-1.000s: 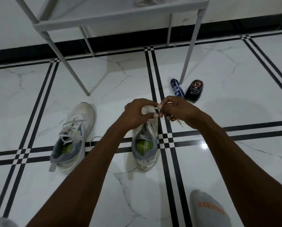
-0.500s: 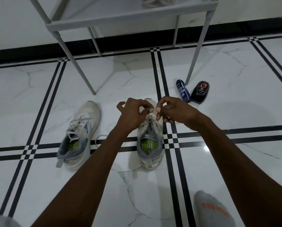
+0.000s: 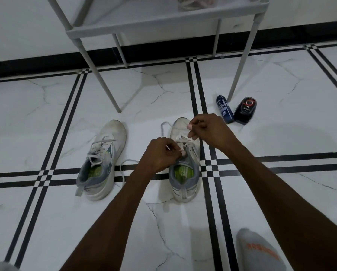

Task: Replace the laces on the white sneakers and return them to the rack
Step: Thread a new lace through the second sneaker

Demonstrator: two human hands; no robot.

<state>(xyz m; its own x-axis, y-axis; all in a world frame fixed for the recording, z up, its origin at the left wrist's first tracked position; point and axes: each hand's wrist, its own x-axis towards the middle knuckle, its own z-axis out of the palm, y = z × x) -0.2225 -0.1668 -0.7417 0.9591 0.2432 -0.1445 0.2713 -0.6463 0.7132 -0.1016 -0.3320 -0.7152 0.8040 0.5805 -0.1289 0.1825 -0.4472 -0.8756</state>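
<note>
Hands [image 3: 185, 142] dropped apart, marble floor [image 3: 281, 133] (black-striped), rack [image 3: 163, 26]

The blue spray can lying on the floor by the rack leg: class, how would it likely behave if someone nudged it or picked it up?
The blue spray can lies on its side on glossy tile, so a sideways nudge would probably roll it. It rests against the black bottle, which may stop it rolling that way. Its smooth round body looks rigid, probably easy to grip.

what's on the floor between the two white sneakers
In the head view, a loose white lace trails on the tiles between the left sneaker and the right sneaker; the left forearm crosses that gap too.
</note>
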